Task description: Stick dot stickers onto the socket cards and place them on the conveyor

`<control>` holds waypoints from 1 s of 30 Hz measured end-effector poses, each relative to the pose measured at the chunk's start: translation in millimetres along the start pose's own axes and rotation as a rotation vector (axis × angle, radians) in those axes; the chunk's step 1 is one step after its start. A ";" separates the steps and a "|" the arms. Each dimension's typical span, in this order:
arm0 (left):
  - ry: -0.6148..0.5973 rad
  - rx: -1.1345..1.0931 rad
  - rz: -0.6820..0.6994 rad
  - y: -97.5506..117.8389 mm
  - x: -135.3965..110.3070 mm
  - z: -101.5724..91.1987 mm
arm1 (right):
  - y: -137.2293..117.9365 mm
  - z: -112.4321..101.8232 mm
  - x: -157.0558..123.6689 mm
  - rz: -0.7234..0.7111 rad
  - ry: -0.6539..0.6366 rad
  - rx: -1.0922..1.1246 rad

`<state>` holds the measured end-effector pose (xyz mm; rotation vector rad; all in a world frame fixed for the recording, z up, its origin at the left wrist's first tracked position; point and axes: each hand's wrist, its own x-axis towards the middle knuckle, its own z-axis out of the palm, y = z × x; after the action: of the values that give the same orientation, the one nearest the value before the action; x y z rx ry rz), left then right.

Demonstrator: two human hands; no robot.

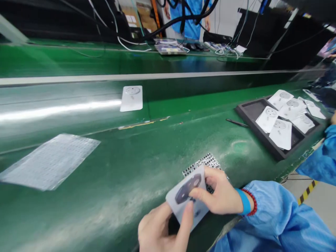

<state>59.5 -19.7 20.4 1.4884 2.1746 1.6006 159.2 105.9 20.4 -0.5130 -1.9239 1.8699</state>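
Observation:
My left hand [162, 227] and my right hand [219, 190] both grip a white rectangular socket plate [181, 201] at the lower middle, with a dark oval patch on its showing face. My right thumb lies across that patch. A perforated black-and-white sheet of small pieces [202, 164] lies on the green conveyor belt [118, 196], partly hidden under my right hand and the plate. A blue band and a red bead bracelet circle my right wrist.
A dark foam tray [248, 112] holds several white socket plates at right, with dark tweezers [237, 123] beside it. One plate [132, 98] and a clear bubble sheet [49, 161] lie on the belt. A co-worker's blue sleeve [322, 157] enters at right; another person [189, 17] stands beyond.

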 end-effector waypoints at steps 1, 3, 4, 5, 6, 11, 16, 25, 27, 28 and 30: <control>-0.025 -0.046 -0.034 1.4 2.4 -1.7 | 0.3 -2.6 2.0 0.026 -0.055 0.068; -0.064 -0.147 -0.110 4.9 7.0 -3.8 | 0.3 -7.7 5.4 0.066 -0.152 0.178; -0.084 -0.191 -0.146 6.4 8.8 -4.3 | 0.1 -9.8 6.6 0.078 -0.181 0.210; -0.100 -0.229 -0.179 7.4 10.1 -4.6 | -0.2 -11.6 7.4 0.083 -0.196 0.228; -0.111 -0.260 -0.203 8.0 10.8 -4.7 | -0.7 -12.9 7.7 0.083 -0.203 0.238; -0.070 -0.308 -0.260 5.8 11.3 -4.9 | -3.2 -15.4 5.7 0.044 -0.203 0.175; -0.042 -0.222 -0.257 7.0 17.4 -4.9 | -6.7 -15.4 4.0 -0.092 -0.185 0.002; -0.006 -0.113 -0.121 9.2 17.7 -8.7 | -9.2 -12.0 2.6 -0.148 -0.156 -0.075; -0.022 -0.119 -0.112 7.6 16.7 -8.5 | -8.6 -11.5 2.1 -0.110 -0.156 -0.039; -0.039 -0.130 -0.122 6.6 16.4 -8.3 | -8.2 -11.2 1.9 -0.082 -0.146 -0.015; -0.086 -0.161 -0.170 4.9 15.8 -7.8 | -7.4 -10.7 1.7 -0.026 -0.110 0.030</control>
<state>50.0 -13.9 35.0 1.2665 2.0128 1.5825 163.5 115.6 28.0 -0.3818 -1.9588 1.9438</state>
